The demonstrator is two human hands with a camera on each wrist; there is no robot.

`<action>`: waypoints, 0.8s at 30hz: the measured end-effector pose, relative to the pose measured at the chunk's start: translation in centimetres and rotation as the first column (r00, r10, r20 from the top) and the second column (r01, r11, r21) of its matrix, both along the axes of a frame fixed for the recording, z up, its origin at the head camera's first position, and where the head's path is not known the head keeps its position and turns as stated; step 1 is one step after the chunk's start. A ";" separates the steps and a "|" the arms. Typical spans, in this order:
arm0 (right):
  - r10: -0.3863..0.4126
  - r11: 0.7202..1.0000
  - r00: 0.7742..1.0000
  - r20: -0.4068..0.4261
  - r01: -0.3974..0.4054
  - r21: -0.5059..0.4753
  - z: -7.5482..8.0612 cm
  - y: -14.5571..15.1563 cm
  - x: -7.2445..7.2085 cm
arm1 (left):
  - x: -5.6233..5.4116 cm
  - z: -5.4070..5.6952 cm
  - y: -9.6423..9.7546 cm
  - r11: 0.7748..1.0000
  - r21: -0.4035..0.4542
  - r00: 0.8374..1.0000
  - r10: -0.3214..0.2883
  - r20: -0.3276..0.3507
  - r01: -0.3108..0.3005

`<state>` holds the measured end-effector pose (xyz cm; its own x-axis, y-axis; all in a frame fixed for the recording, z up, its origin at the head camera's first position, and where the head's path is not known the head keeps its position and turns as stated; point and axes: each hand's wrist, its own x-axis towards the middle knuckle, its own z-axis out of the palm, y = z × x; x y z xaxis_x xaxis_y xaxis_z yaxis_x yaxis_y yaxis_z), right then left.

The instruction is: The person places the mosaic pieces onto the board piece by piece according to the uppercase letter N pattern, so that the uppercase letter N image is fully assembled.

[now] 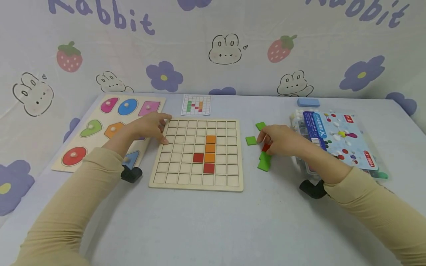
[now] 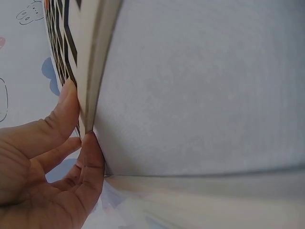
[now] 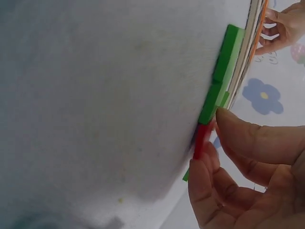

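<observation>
A square wooden grid board (image 1: 181,179) lies on the table, with several orange tiles (image 1: 210,148) and two red tiles (image 1: 198,157) set in its cells. My left hand (image 1: 148,127) holds the board's left edge near the far corner; in the left wrist view its thumb (image 2: 69,102) rests on the gridded face and a finger lies against the side. To the right of the board, my right hand (image 1: 281,140) pinches a red tile (image 3: 202,138) between thumb and fingertips. Green tiles (image 1: 264,164) lie beside and partly under that hand, one (image 1: 251,140) nearer the board.
A small pattern card (image 1: 196,105) lies behind the board. At left is a wooden shape puzzle (image 1: 110,147) with knobbed pieces, partly behind the left forearm. A clear box with a molecule-printed label (image 1: 346,136) stands at right, and a blue block (image 1: 308,102) lies behind it.
</observation>
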<state>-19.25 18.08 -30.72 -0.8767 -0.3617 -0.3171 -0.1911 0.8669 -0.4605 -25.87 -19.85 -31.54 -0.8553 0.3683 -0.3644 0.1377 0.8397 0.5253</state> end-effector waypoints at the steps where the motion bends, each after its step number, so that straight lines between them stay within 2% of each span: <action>1: -0.003 1.000 1.000 -0.005 0.003 0.002 0.0 0.0 0.0 | 0.0 0.0 0.0 1.000 -0.001 1.000 -0.001 -0.002 0.001; 13: -0.013 1.000 0.998 -0.058 0.013 -0.008 -0.1 0.1 0.0 | -0.1 -0.2 -0.1 1.000 0.015 1.000 0.004 0.006 -0.004; 20: -0.026 0.997 0.992 -0.121 0.016 -0.081 2.2 -0.6 0.0 | -0.1 -0.1 0.0 1.000 0.005 1.000 0.004 -0.001 -0.004; 24: -0.033 0.990 0.990 -0.134 0.014 -0.141 2.9 -1.8 0.1 | -0.1 -0.2 0.0 1.000 0.003 1.000 0.008 0.000 -0.008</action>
<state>-19.16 16.27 -27.79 -0.9169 -0.3729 -0.1426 -0.2404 0.8009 -0.5484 -25.98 -19.90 -31.73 -0.8585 0.3625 -0.3628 0.1311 0.8390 0.5281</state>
